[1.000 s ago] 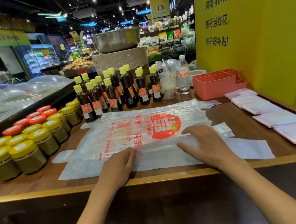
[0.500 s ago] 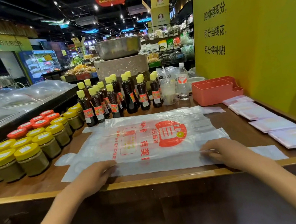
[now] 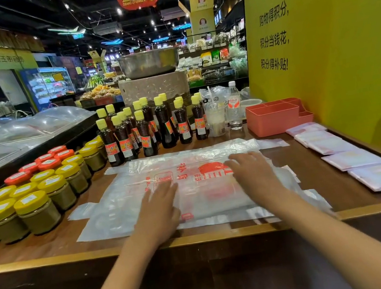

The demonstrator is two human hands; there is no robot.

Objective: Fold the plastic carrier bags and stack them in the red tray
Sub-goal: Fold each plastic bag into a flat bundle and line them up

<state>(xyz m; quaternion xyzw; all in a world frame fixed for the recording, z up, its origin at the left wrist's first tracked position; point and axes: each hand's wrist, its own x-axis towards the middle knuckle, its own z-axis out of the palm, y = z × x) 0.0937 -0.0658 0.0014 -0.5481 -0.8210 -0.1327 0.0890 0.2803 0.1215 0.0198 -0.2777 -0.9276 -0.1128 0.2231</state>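
while both hands lie flat on it, the wooden counter (image 3: 50, 244) carries everything, with a yellow wall (image 3: 333, 46) at its right. the plastic carrier bag (image 3: 124, 204) is spread across the middle of the counter, white and translucent with red print, its near part doubled over toward the far side so the print shows blurred through the top layer; whether more than one bag lies there i cannot tell. a row of four folded bags (image 3: 351, 158) runs along the right side of the counter by the wall, flat, one after another. the red tray (image 3: 274, 118) sits at the far right behind the spread bag, touching none of the folded ones, its compartments look bare from here. yellow-lidded jars (image 3: 38, 213) and red-lidded jars (image 3: 48, 164) stand in a cluster at left, just beside the bag's edge. dark sauce bottles (image 3: 145, 131) with yellow caps stand behind the bag. a clear water bottle (image 3: 234, 107) and a drink cup (image 3: 215, 120) stand between them and the tray. left hand (image 3: 160, 211) rests palm down on the folded layer, fingers straight and together. right hand (image 3: 251, 174) palm down too, fingers straight and slightly spread, over the red logo.
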